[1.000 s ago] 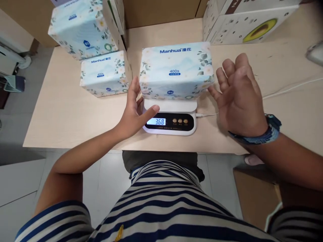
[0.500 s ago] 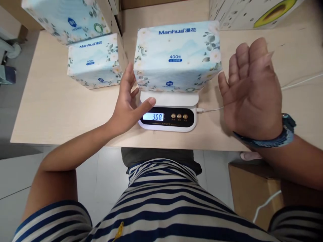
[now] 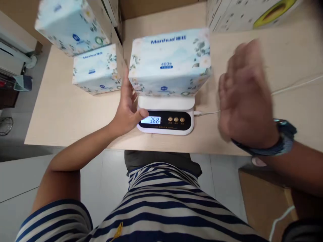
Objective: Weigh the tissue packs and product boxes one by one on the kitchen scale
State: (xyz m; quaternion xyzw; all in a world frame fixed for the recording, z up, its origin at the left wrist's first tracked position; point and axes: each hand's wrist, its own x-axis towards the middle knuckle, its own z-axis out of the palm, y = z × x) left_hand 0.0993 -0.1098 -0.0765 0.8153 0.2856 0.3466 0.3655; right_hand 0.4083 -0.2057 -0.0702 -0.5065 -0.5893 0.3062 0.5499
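Observation:
A pack of tissues [image 3: 169, 64], pale blue with flowers and "Manhua" lettering, rests on a white digital scale [image 3: 166, 130]. The lit display [image 3: 150, 120] reads about 3.68. My left hand [image 3: 128, 109] is at the left side of the pack and scale, fingers apart, the thumb over the corner of the display panel; whether it touches the pack I cannot tell. To the right of the scale, my right hand [image 3: 246, 94] is raised above the table, palm up and fingers extended, blurred by motion, with nothing in it. A watch [image 3: 284, 131] is on that wrist.
Two more tissue packs, an upper one [image 3: 73, 28] and a lower one [image 3: 94, 69], are stacked at the left. A box with an avocado picture [image 3: 257, 15] stands at the back right. From the scale's right side runs a white cable [image 3: 207, 112]. A cardboard box [image 3: 267, 198] sits below the table.
The view has shifted a little. My right hand has moved slightly and is now smeared by motion. My left hand stays beside the pack, and the display reading looks the same.

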